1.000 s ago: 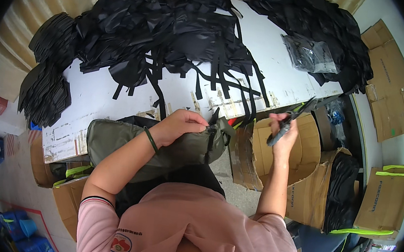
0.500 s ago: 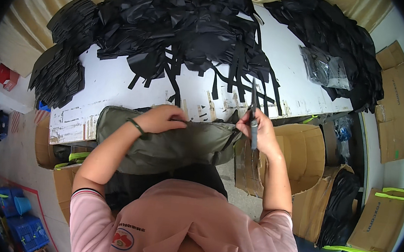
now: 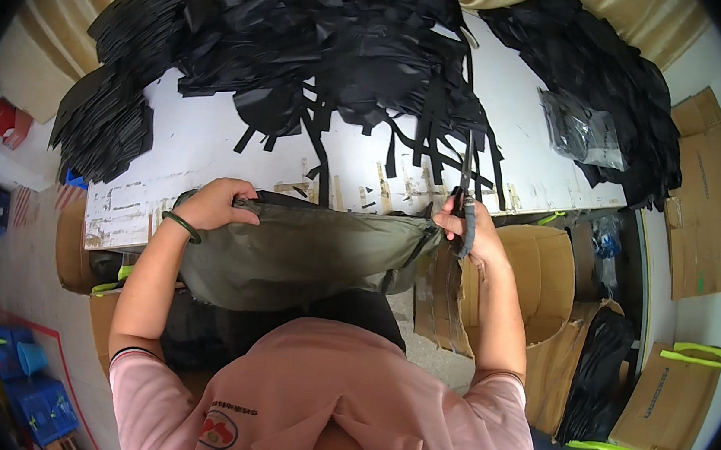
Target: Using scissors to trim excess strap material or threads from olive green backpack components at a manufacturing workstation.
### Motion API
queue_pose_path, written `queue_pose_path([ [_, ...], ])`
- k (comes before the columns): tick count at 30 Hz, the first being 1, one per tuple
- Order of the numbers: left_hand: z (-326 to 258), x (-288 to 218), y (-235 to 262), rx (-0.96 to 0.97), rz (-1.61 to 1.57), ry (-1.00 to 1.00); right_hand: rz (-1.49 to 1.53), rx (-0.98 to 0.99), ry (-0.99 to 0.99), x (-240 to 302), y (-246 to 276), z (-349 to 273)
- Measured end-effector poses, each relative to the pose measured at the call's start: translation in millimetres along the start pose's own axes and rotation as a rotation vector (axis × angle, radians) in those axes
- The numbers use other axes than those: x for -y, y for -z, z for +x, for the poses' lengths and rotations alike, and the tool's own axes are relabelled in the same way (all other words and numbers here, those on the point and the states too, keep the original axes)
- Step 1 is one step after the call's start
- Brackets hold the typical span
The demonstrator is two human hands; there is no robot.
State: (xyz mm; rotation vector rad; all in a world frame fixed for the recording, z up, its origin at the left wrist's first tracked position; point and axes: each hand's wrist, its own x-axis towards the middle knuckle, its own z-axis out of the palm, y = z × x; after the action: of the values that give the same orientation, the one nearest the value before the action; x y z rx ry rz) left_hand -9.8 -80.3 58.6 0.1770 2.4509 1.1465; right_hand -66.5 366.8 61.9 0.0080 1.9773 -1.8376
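Note:
I hold an olive-green fabric bag (image 3: 297, 254) stretched flat in front of my chest, at the near edge of the white table (image 3: 203, 145). My left hand (image 3: 215, 202), with a dark band on the wrist, grips the bag's upper left corner. My right hand (image 3: 469, 227) pinches the upper right corner and also holds grey-handled scissors (image 3: 465, 196), their blades pointing up and away over the table. Black straps (image 3: 420, 148) hang from the heap just beyond the scissors.
A big heap of black fabric pieces and straps (image 3: 326, 39) covers the back of the table, with more stacks at left (image 3: 106, 114) and right (image 3: 617, 85). A clear plastic bag (image 3: 582, 129) lies at right. Open cardboard boxes (image 3: 546, 278) stand to my right.
Both hands rose and spread apart, pulling the olive bag taut. My right hand swung left from over the cardboard box to the bag's right corner, scissors still in it.

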Motion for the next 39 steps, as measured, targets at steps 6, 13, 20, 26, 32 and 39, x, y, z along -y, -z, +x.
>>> queue_pose_path([
  [6,-24,1,6,-0.091,0.096,-0.076,-0.22,-0.017,0.019,9,-7,-4],
  [13,-54,-2,1,-0.246,0.117,-0.225,-1.02,0.095,0.43,47,-57,11],
  [20,-72,4,-8,-0.319,0.077,-0.262,-1.379,0.446,0.776,72,-154,25],
  [26,-75,12,-17,-0.4,0.086,-0.352,-1.342,0.556,0.779,73,-185,36],
  [32,-78,15,-16,-0.439,0.082,-0.373,-1.348,0.527,0.787,78,-180,36],
  [39,-79,15,-16,-0.44,0.085,-0.377,-1.36,0.556,0.737,78,-180,35],
])
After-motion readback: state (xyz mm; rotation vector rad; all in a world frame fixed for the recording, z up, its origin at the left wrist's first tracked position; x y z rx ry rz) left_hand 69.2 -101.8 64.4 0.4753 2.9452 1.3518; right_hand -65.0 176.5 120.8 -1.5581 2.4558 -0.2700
